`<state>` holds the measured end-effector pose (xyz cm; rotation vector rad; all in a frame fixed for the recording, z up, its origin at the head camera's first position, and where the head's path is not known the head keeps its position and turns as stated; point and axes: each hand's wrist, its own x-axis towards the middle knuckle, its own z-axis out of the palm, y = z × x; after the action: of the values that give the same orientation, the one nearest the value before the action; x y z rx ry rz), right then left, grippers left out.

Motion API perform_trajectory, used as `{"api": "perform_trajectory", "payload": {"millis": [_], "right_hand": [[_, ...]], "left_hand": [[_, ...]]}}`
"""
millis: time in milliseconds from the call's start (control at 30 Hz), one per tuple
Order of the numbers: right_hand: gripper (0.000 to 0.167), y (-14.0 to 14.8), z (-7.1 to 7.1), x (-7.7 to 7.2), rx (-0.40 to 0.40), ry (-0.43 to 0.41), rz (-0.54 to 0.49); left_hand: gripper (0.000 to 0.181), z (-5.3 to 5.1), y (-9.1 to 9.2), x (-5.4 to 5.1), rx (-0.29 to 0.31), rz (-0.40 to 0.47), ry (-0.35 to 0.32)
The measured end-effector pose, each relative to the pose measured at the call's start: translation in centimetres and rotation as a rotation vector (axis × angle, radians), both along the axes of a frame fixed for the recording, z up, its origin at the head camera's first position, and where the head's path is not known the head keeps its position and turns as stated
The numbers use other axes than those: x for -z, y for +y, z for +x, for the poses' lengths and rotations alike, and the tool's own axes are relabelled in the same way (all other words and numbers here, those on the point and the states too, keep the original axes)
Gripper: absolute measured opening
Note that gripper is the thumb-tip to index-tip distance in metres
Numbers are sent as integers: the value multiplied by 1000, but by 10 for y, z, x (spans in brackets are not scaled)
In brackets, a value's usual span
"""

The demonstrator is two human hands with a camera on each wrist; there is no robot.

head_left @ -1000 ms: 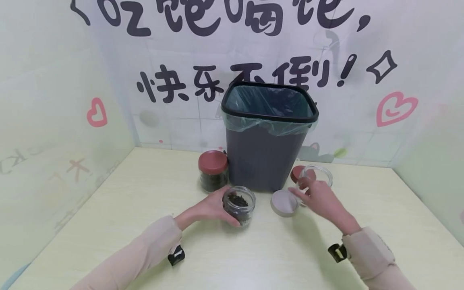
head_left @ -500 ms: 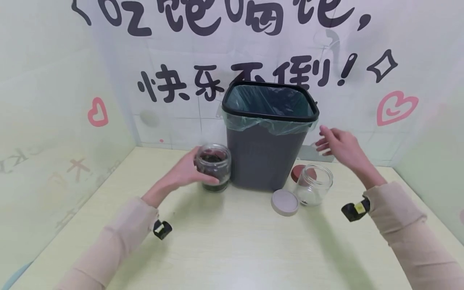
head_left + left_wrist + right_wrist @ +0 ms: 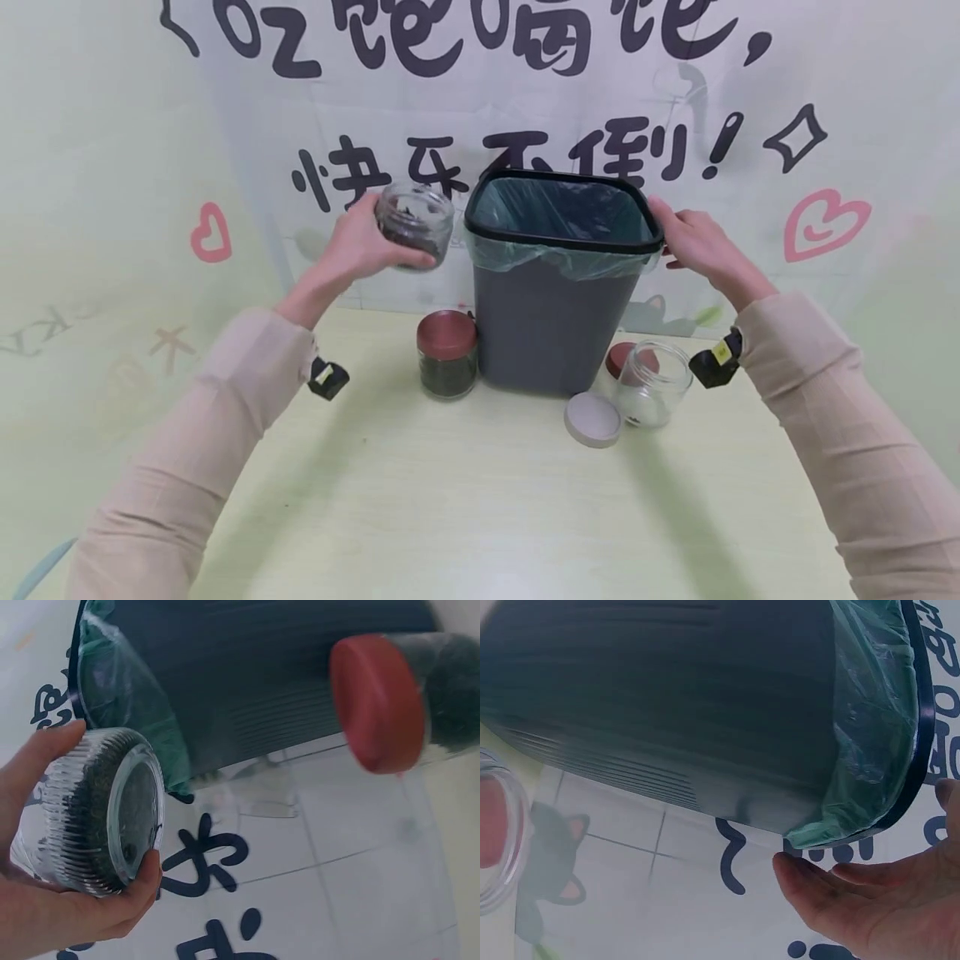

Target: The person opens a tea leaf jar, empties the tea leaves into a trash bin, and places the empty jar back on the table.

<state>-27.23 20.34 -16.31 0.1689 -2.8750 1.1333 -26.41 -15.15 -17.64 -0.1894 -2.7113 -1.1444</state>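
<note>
We judge a lift-and-steady step: left hand (image 3: 352,242) fingers clamp the open glass jar (image 3: 427,218) of dark leaves (image 3: 408,236), aloft, just left of the lined bin (image 3: 551,325). Right hand (image 3: 703,250) fingers sit apart at its rim (image 3: 562,245), contact unclear. Next move, we reckon, needs a firm hold.

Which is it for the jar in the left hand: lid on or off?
Off: in the head view, the held jar has an uncovered mouth, with dark contents visible inside.

Both arms (image 3: 225,375) reach forward — left hand (image 3: 360,243) curled in a grip, right hand (image 3: 701,243) raised — fingers (image 3: 810,892) loosely extended.
</note>
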Motion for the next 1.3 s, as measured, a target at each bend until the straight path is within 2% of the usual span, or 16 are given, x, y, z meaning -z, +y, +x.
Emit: {"api": "perform_trajectory", "payload": {"millis": [200, 400, 533, 700, 967, 1100, 1300], "right_hand": [[78, -7, -8, -13, 7, -4, 105], [71, -13, -14, -18, 8, -25, 197], [63, -16, -15, -21, 1, -31, 260], [60, -22, -19, -26, -17, -39, 340], [56, -29, -25, -30, -38, -52, 479], [49, -31, -28, -29, -44, -36, 529], [47, -31, -30, -27, -37, -26, 542]], "left_hand": [[90, -12, 16, -26, -42, -94, 108], [85, -27, 34, -42, 7, -168, 233], [87, -36, 47, -49, 42, -228, 273], [87, -44, 61, -56, 75, -365, 331], [81, -51, 83, -63, 111, -530, 402], [78, -55, 94, -63, 105, -643, 415], [63, -61, 105, -60, 83, -775, 462]]}}
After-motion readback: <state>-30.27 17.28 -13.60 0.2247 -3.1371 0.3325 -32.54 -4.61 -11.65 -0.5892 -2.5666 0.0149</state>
